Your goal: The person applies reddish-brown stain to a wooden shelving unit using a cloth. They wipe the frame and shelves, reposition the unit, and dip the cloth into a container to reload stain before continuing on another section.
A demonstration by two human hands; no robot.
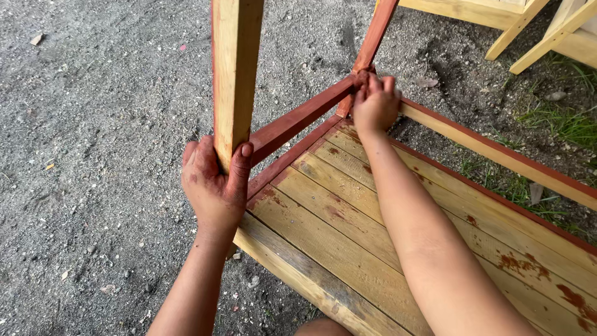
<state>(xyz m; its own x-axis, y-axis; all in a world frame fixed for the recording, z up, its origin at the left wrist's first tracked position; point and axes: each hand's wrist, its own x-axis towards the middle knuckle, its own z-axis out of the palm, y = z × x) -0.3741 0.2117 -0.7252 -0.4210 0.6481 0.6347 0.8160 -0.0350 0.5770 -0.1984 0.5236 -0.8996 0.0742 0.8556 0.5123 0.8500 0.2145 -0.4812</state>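
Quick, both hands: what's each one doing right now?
Left hand: closed around the near wooden leg.
Right hand: closed, pressing at the red-stained rail corner joint.

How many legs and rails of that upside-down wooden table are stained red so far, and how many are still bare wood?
Red-stained pieces: 2, the far upright wooden leg and the cross rail.
Bare pale wood: 1, the near upright wooden leg, gripped by the left hand.
Partly stained: 1, the long side rail.
Total: 4.
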